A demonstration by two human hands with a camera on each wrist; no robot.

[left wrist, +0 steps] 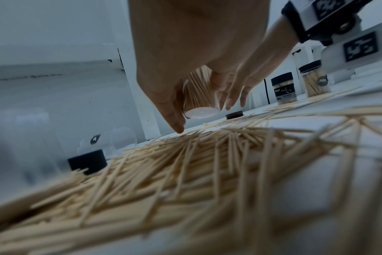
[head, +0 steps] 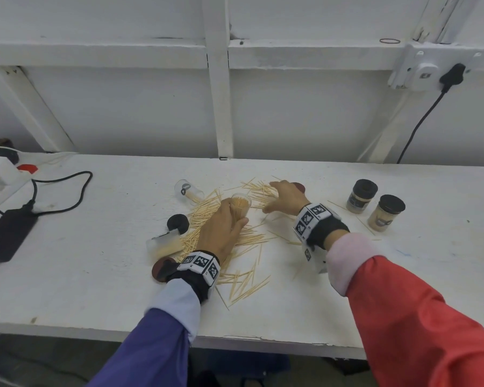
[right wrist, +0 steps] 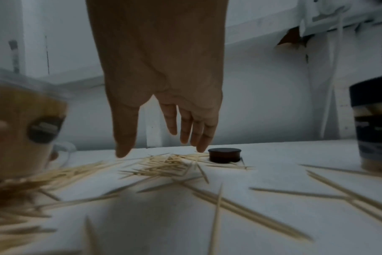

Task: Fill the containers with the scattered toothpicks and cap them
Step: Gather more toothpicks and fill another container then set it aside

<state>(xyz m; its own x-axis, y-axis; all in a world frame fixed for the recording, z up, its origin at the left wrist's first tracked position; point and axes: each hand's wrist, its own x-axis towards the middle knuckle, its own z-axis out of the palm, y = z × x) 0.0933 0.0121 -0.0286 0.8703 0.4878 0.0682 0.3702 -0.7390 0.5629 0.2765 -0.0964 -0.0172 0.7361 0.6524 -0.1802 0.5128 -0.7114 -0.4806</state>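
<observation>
Filling step, mid-way. Your left hand (head: 221, 230) holds an uncapped container (head: 241, 206) upright over the scattered toothpicks (head: 235, 241), thumb on one side, fingers curled round the other. It already looks well packed; in the left wrist view its base (left wrist: 202, 113) sits clear of the table (head: 347, 289).

Your right hand (head: 287, 196) is spread, fingers nearly straight and splayed, holding nothing. Fingertips (right wrist: 202, 148) come down on the far clump of toothpicks (right wrist: 168, 163), just beside a loose dark cap (right wrist: 224, 155). Whether they actually touch the sticks I can't tell.

Status elsewhere: two capped containers (head: 375, 205) stand at the right, done. An open container (head: 189, 191) lies on its side behind the pile, near empty. Another (head: 164, 244) lies on its side at the left with sticks in it, a black cap (head: 178, 222) just beside it.

Next move, my read: rake that far clump together, align it into a bundle, pinch it, drop it end-first into the held container. Keep the mouth level. If it's full, that dark cap is the nearest thing to grab. Plenty of sticks left on the table, so several more loads.
</observation>
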